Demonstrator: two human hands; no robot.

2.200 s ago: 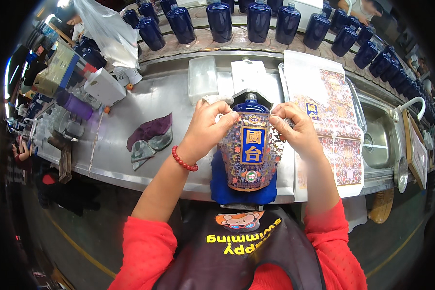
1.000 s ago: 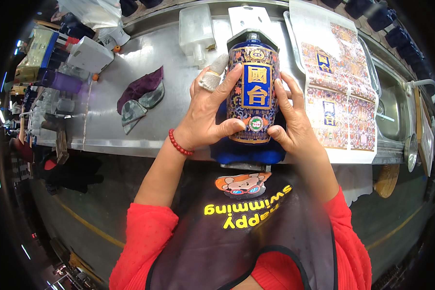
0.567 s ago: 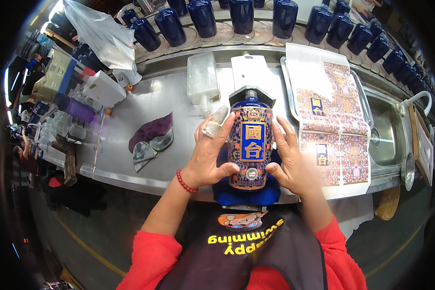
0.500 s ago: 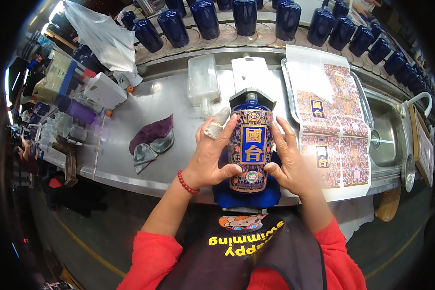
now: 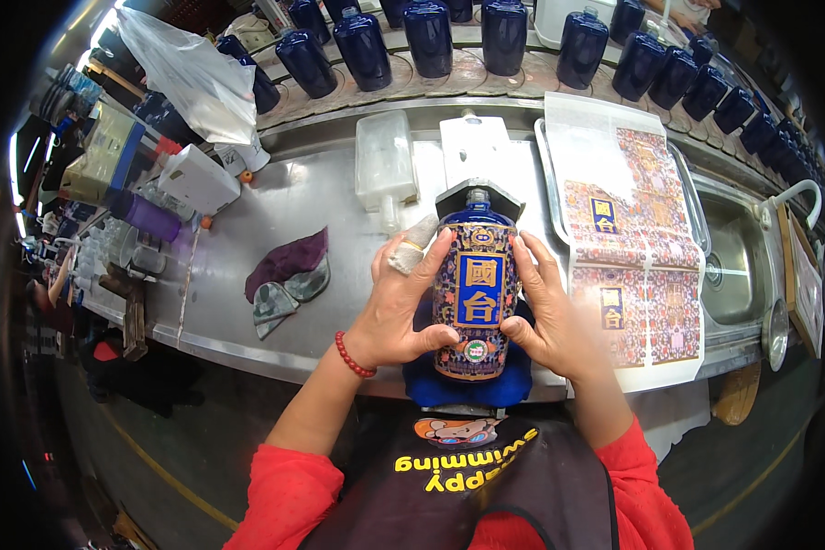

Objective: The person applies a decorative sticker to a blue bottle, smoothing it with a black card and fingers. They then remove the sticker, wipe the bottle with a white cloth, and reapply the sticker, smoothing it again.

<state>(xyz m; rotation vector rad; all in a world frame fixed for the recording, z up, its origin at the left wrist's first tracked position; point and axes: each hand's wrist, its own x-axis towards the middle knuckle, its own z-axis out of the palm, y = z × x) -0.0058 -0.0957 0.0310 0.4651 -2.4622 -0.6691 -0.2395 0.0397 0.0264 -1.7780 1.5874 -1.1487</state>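
Note:
Between my two hands is a dark blue glass bottle (image 5: 475,302) wrapped in an ornate red, gold and blue patterned decal with a framed blue panel. It leans back, its neck by a dark angular rest (image 5: 507,205), its lower part over a blue padded cloth (image 5: 422,383). My left hand (image 5: 396,307) grips its left side, thumb on the lower front; pale cloth covers are on some fingers. My right hand (image 5: 552,316) holds the opposite side, fingers along the edge and thumb low. The bottle's back is hidden.
Printed decal sheets (image 5: 674,312) lie over a metal tray on the right, beside a sink (image 5: 733,266). A purple and grey cloth (image 5: 289,275) lies left, with a clear plastic container (image 5: 385,156) farther back. Several blue bottles (image 5: 428,41) line the conveyor behind.
The bottle in my hands has come slightly toward me, both hands keeping their hold. Behind the bench, the row of bottles has shifted along the conveyor.

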